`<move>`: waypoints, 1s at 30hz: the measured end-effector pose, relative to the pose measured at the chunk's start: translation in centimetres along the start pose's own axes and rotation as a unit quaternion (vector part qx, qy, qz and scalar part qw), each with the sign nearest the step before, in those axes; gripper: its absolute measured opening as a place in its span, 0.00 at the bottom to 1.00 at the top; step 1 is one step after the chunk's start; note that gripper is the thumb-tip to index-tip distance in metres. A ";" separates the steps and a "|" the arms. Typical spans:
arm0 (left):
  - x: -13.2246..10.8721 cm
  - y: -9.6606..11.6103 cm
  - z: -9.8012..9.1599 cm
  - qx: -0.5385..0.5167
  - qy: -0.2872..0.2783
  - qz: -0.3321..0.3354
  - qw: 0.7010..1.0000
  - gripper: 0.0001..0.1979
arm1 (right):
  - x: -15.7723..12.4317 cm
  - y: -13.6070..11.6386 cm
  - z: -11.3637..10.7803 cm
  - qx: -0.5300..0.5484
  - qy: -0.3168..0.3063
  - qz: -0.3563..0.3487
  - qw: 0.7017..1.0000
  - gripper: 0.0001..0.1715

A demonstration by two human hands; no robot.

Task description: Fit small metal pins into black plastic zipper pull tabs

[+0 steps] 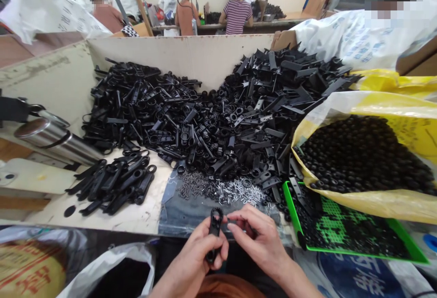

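- Left hand, nearest the camera: grip closed, thumb and fingers wrapped round a dark ringed piece, ring end pointing far, at the near edge of the tabletop.
- Right hand, just right of it: grip almost pinched, fingertips close together; could not tell whether a tiny part sat between them.
- Progress, as judged: held piece seemed under way. Left pile of similar long pieces looked perhaps done; far heap of loose parts was big, so much seemed left.
- Black parts, likely moulded plastic: rings, slotted bars, flat blades, dull sheen, all tangled.
- Bright slim metal pins and small darker bits lay strewn on a grey mat.
- Right: creased yellow-white bag gaped, full of round black beads; green tray, near of it, held fine dark bits.
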State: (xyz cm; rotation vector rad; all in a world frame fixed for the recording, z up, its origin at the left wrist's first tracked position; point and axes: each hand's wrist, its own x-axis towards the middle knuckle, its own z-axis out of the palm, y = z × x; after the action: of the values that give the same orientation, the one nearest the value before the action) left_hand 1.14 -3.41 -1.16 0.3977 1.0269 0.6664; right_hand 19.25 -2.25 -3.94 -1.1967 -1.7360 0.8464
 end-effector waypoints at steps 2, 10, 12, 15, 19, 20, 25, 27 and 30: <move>-0.2 -0.4 0.0 0.004 0.010 0.006 1.000 0.21 | 0.0 0.0 0.3 -0.009 -0.017 -0.034 0.999 0.07; -0.5 -1.2 -0.2 0.078 0.086 -0.006 0.993 0.43 | 0.4 -0.3 1.0 -0.056 -0.045 -0.056 0.996 0.07; -0.5 -1.0 -0.3 0.095 0.105 -0.001 0.990 0.42 | 0.4 -0.5 1.1 -0.063 -0.041 -0.043 0.996 0.07; -0.5 -0.7 -0.2 0.098 0.125 0.015 0.987 0.40 | 0.3 -1.0 1.3 -0.070 -0.033 -0.020 0.997 0.09; -0.3 -0.4 0.0 0.137 0.086 0.052 0.985 0.24 | 0.1 -1.6 1.7 -0.075 -0.026 -0.010 0.997 0.16; -0.3 -0.4 0.0 0.149 0.079 0.061 0.984 0.21 | 0.1 -1.7 1.8 -0.073 -0.024 -0.010 0.997 0.16; -0.2 -0.7 -0.6 0.196 0.070 0.083 0.975 0.13 | -0.2 -1.7 2.0 -0.067 -0.031 -0.015 0.997 0.16; -0.1 -0.7 -1.0 0.209 0.058 0.094 0.972 0.11 | -0.2 -1.6 1.8 -0.090 -0.043 -0.038 0.994 0.15; 0.3 -0.5 -1.4 0.238 0.038 0.111 0.964 0.12 | -0.1 -1.6 1.5 -0.155 -0.058 -0.099 0.981 0.16</move>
State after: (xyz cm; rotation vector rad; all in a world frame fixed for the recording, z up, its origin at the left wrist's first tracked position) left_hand 0.16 -3.57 -2.26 0.9236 1.2272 0.6321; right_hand 17.29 -2.93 -3.21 -1.1658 -2.1000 0.5479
